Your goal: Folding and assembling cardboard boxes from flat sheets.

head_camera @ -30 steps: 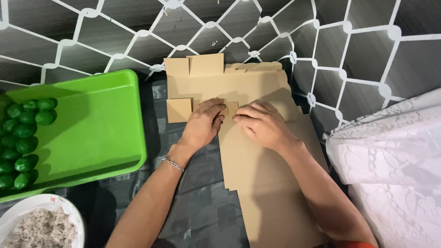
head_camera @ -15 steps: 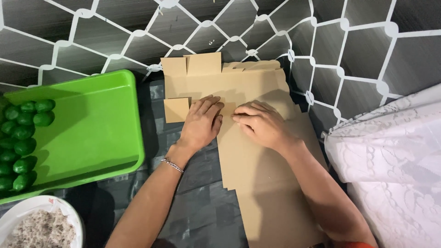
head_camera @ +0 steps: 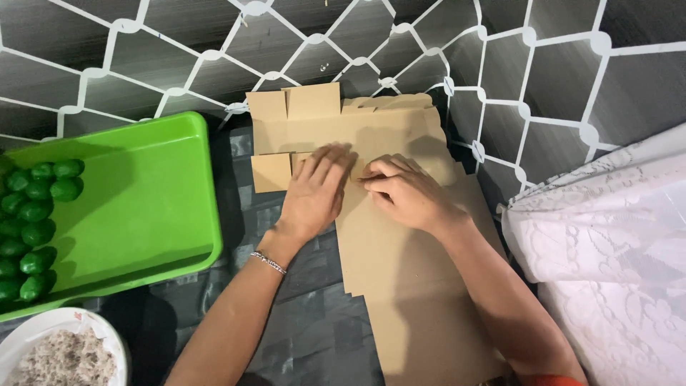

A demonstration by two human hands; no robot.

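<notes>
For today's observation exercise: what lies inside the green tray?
Small round green fruits are heaped at the left end of the green tray; the rest of its floor shows bare. Whatever lies beneath the heap is covered.

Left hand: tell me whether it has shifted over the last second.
No real shift. The left hand lies flat on the brown cardboard, fingertips just right of the small square flap, about where it lay before; only the fingers look slightly readjusted.
</notes>
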